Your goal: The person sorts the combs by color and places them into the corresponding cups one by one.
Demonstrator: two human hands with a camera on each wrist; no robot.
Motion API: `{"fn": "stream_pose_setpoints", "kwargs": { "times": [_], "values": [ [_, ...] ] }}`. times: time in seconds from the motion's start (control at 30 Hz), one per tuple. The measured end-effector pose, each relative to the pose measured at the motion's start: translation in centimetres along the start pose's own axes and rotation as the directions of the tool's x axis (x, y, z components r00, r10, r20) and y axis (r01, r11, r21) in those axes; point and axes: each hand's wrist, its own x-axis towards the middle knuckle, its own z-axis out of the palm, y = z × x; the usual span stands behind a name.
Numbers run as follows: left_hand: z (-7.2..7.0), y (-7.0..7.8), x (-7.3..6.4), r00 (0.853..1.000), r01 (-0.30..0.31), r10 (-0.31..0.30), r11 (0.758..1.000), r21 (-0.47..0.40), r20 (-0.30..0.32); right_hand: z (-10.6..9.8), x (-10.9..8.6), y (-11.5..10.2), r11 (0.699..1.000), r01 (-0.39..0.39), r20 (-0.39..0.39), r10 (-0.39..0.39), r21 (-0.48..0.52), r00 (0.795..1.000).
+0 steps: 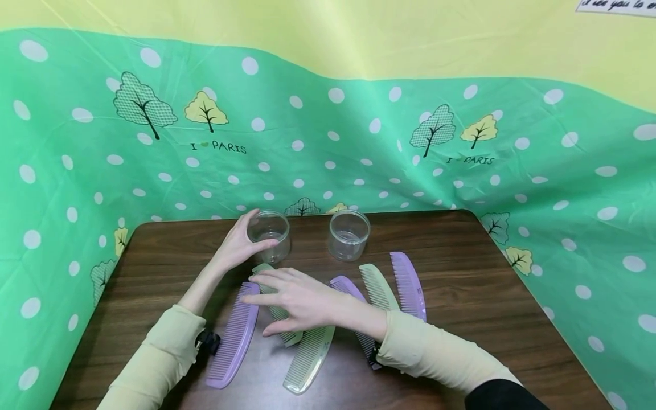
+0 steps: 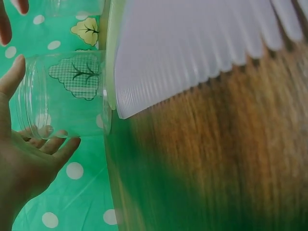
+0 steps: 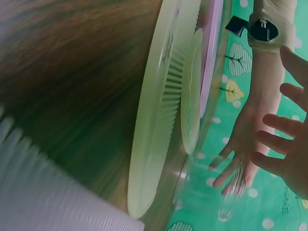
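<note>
My left hand grips a clear jar at the back of the table, with the thumb on its near side and the fingers round its far left side. In the left wrist view the thumb lies by the threaded rim of the jar. Spread and straight-fingered, my right hand hovers over two green combs, one partly hidden by it and the other nearer the front. It holds nothing. A purple comb lies between the left forearm and the right hand.
A second clear jar stands right of the first. Beside and partly under the right forearm lie a purple comb, a green comb and another purple comb. A green dotted cloth hangs behind the brown table.
</note>
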Motion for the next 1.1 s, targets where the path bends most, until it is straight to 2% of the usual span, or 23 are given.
{"fn": "stream_pose_setpoints", "kwargs": {
  "times": [0.23, 0.5, 0.73, 1.1],
  "values": [
    [0.2, -0.1, -0.1, 1.000, -0.004, 0.004, 1.000, 0.008, -0.010, 0.6, 1.3, -1.1, 0.993, 0.100, 0.061, -0.096, -0.067, 0.993],
    [0.2, -0.1, 0.1, 1.000, -0.014, 0.014, 1.000, 0.028, -0.020, 1.5, 2.2, -1.5, 0.986, 0.130, 0.132, -0.116, -0.104, 0.984],
    [0.2, 0.2, 0.0, 1.000, -0.008, 0.008, 0.999, 0.033, -0.006, 1.8, 2.8, -1.8, 0.976, 0.164, 0.181, -0.137, -0.141, 0.974],
    [0.0, -0.1, 0.0, 1.000, -0.004, 0.004, 1.000, 0.019, 0.002, 2.1, 4.7, -2.7, 0.962, 0.195, 0.304, -0.131, -0.189, 0.944]
  ]
}}
